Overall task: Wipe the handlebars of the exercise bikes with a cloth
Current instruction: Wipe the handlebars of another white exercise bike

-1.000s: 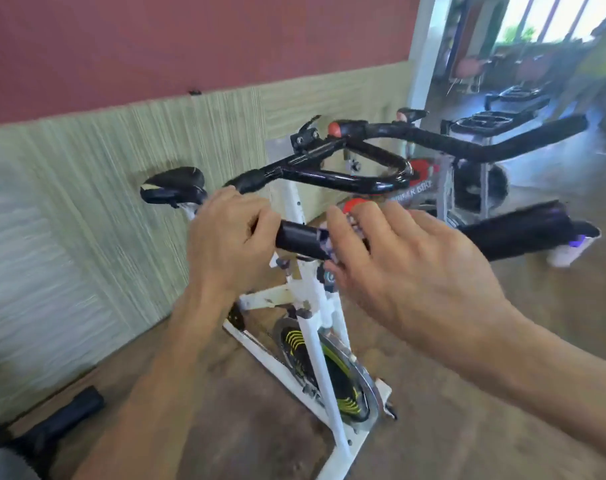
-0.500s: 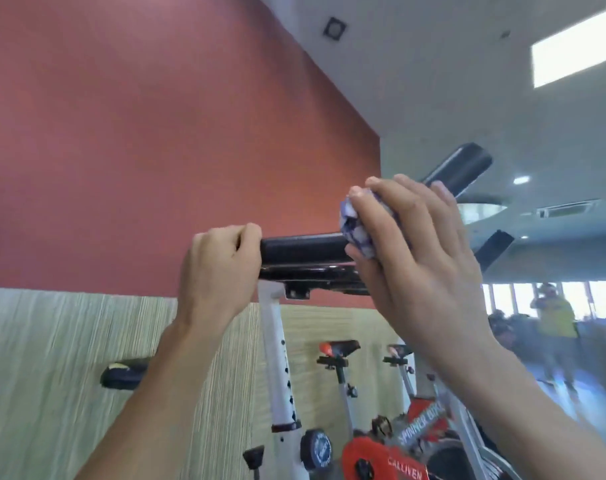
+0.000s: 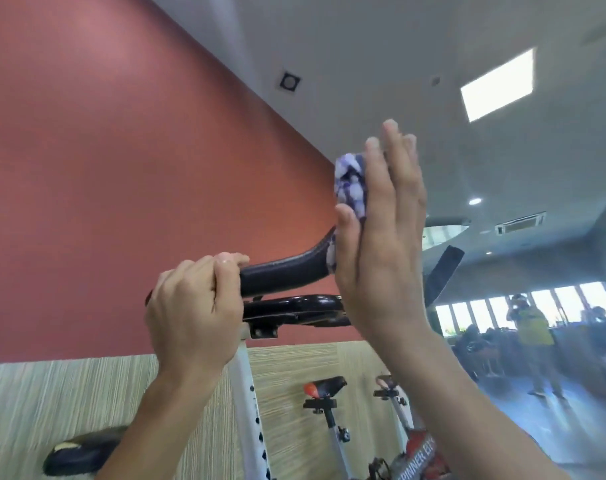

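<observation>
The black padded handlebar [image 3: 284, 271] of a white-framed exercise bike [image 3: 249, 403] runs across the middle of the view and curves upward to the right. My left hand [image 3: 194, 310] grips its near end, fingers curled over the top. My right hand [image 3: 381, 244] has straight fingers pointing up and presses a purple-and-white patterned cloth [image 3: 352, 183] against the rising part of the bar. That upright part is hidden behind the cloth and my palm. The other bar end [image 3: 443, 275] sticks out to the right behind my right hand.
A red and tan wall stands right behind the bike. A black saddle [image 3: 83, 452] shows at lower left. Two more bikes, one red [image 3: 416, 455], stand further along the wall. People, one in a yellow shirt [image 3: 533, 327], are at the far right near windows.
The camera has tilted further upward. My right hand has slid the cloth up the curved rise of the bar and its fingers have straightened. My left hand keeps its grip.
</observation>
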